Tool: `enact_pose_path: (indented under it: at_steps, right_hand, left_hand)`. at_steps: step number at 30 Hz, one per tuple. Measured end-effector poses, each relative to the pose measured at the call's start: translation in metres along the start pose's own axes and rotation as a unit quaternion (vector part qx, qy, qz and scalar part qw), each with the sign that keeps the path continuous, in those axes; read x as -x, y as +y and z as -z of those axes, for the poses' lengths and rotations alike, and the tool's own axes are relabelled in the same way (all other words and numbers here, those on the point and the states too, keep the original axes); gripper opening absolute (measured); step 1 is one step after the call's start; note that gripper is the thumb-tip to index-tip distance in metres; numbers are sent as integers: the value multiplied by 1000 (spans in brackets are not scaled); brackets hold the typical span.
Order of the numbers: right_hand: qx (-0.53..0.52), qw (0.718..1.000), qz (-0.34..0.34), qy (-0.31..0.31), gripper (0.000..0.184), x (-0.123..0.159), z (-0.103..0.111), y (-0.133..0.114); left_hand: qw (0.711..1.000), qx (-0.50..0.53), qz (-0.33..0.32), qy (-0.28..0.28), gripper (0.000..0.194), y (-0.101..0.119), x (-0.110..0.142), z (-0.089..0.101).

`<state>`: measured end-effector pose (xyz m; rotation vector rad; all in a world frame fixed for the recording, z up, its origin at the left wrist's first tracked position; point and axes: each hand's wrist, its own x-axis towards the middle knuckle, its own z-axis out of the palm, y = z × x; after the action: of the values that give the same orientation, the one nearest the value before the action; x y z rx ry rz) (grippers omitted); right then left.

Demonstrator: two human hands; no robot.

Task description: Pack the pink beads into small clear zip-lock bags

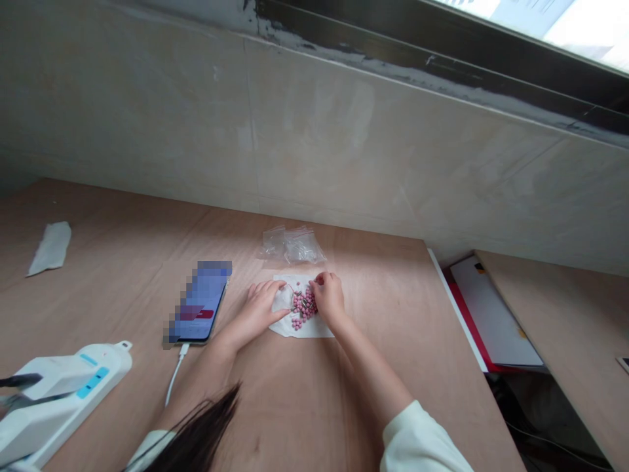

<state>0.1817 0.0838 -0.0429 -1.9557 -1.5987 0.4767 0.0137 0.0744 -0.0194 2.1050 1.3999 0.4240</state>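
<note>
Pink round beads (297,324), with some darker silvery pieces among them, lie in a loose pile on a white tissue (322,332). My left hand (256,307) rests at the tissue's left edge, its thumb and forefinger apart on the near and far sides of the paper. A thin line, perhaps a thread, shows near its forefinger; I cannot tell whether the hand touches it. At the right of the pile, my right hand (330,298) has its fingertips pinched together over the beads. Whatever is between those fingertips is too small to make out.
Small clear zip bags (301,246) lie behind the tissue. To the left is a phone (200,308) with a white charging cable (175,373). A white power strip (83,393) is at the lower left, a folded tissue (51,248) farther back. The table (295,413) meets a wall behind.
</note>
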Motion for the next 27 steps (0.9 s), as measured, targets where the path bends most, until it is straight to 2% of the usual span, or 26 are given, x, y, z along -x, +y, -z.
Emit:
enact_pose_path:
  at_steps: [4, 7, 12, 14, 17, 21, 27]
  right_hand:
    - [0, 1000, -3, -4, 7, -6, 0, 4]
    - [-61, 998, 18, -2, 8, -1, 7, -3]
    - [-167, 978, 88, -87, 14, 15, 18, -17]
    - [-139, 986, 71, -63, 17, 17, 18, -13]
    - [-40, 998, 29, -27, 12, 16, 14, 2]
    - [23, 998, 12, -49, 11, 11, 8, 15]
    - [21, 997, 14, -77, 9, 10, 9, 13]
  left_hand:
    - [1000, 3, 1, 3, 38, 0, -3, 1]
    - [1000, 2, -6, 8, 38, -3, -6, -2]
    - [1000, 8, -14, 13, 39, -3, -10, -8]
    - [1000, 8, -10, 8, 39, -2, -8, -7]
    - [1000, 6, -12, -7, 38, 0, -4, -5]
    - [1000, -3, -16, -15, 38, 0, 0, -4]
    - [1000, -9, -14, -18, 38, 2, 2, -4]
